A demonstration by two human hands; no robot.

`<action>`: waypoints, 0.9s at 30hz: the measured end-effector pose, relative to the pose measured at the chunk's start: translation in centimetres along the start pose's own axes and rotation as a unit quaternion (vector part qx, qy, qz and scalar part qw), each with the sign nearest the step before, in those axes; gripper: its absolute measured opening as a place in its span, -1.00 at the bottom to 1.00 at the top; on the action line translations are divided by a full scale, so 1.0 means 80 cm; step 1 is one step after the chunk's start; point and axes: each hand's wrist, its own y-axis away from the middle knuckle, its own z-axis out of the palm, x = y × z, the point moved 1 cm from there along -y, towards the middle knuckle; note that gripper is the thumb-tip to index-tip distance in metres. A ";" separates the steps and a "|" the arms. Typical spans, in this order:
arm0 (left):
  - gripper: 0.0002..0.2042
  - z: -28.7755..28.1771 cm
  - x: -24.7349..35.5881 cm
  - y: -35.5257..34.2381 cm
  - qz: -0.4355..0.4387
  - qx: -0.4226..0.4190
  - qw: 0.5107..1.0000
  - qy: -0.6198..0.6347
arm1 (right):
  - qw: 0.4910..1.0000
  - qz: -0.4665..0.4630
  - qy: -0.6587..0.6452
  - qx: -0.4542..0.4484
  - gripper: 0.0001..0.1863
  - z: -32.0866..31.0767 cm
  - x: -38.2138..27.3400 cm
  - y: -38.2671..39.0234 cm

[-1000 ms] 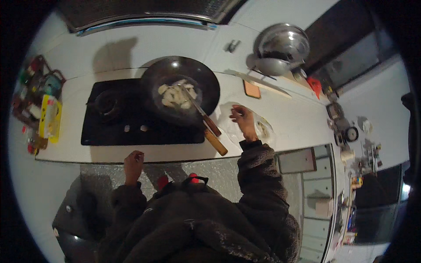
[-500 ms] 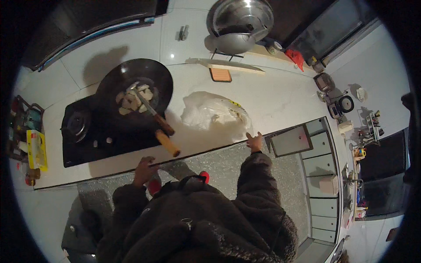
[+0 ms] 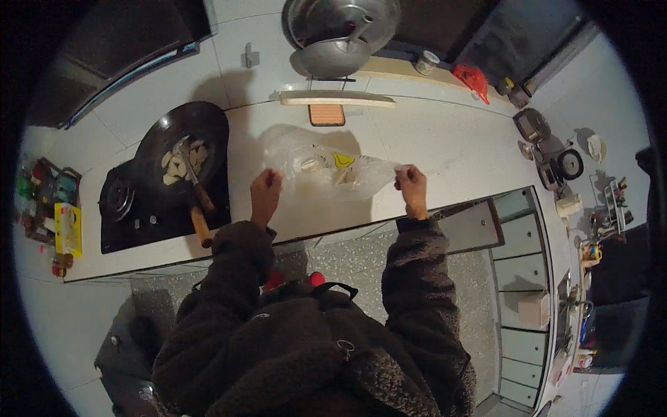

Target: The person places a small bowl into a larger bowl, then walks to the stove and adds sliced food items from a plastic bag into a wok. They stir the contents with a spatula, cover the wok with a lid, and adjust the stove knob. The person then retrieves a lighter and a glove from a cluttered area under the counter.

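Pinching: right hand [image 3: 412,186], fingertips together on one corner of a clear plastic bag [image 3: 330,168]. Left hand [image 3: 265,193]: fingers curled beside the bag's left edge; closure cannot be told. Bag: crumpled, translucent, yellow-marked, pale contents, on white countertop [image 3: 445,156], right of black wok [image 3: 210,125].

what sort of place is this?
A kitchen, likely a home one: a wok of food sits on a black cooktop, and white cabinets with round knobs stand at the right.
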 end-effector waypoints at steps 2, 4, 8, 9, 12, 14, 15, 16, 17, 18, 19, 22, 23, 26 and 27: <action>-0.84 0.007 0.066 -0.012 0.084 0.002 0.988 0.129 | 0.998 -0.065 -0.016 -0.007 -0.88 -0.024 -0.031 0.015; -0.86 0.015 0.136 -0.016 0.135 -0.020 0.969 0.208 | 0.994 -0.101 0.011 0.030 -0.88 -0.051 -0.057 0.039; -0.90 0.057 0.250 -0.004 0.202 -0.127 0.948 0.212 | 0.991 -0.053 -0.023 0.118 -0.83 -0.100 -0.093 0.114; -0.90 0.075 0.273 0.005 0.241 -0.159 0.933 0.214 | 0.988 -0.089 0.006 0.123 -0.74 -0.107 -0.100 0.137; -0.85 0.146 0.322 0.057 0.343 -0.332 0.856 0.199 | 0.981 -0.150 0.053 0.113 -0.68 -0.123 -0.112 0.208; -0.78 0.196 0.339 0.110 0.378 -0.448 0.786 0.199 | 0.991 -0.120 0.031 0.052 -0.67 -0.120 -0.102 0.266; -0.70 0.225 0.351 0.142 0.396 -0.501 0.740 0.213 | 0.996 -0.025 0.032 0.082 -0.67 -0.123 -0.097 0.300; -0.68 0.250 0.356 0.179 0.388 -0.549 0.710 0.211 | 0.995 0.013 0.004 0.099 -0.66 -0.120 -0.086 0.329; -0.66 0.272 0.358 0.211 0.379 -0.594 0.680 0.206 | 0.992 0.049 -0.025 0.117 -0.65 -0.116 -0.077 0.359; -0.64 0.293 0.357 0.246 0.370 -0.633 0.651 0.198 | 0.990 0.027 -0.074 0.120 -0.64 -0.121 -0.071 0.384; -0.61 0.313 0.353 0.276 0.353 -0.688 0.612 0.170 | 0.978 0.034 -0.091 0.186 -0.65 -0.132 -0.068 0.422; -0.37 0.364 0.317 0.394 0.311 -0.800 0.495 0.134 | 0.923 0.006 -0.151 0.355 -0.68 -0.175 -0.058 0.559; -0.24 0.375 0.305 0.433 0.304 -0.816 0.460 0.172 | 0.897 -0.021 -0.181 0.403 -0.67 -0.193 -0.062 0.600; 0.15 0.363 0.245 0.541 0.292 -0.870 0.354 0.181 | 0.836 -0.095 -0.211 0.498 -0.69 -0.217 -0.072 0.712; 0.29 0.351 0.227 0.583 0.298 -0.891 0.315 0.132 | 0.830 -0.112 -0.195 0.510 -0.68 -0.225 -0.082 0.746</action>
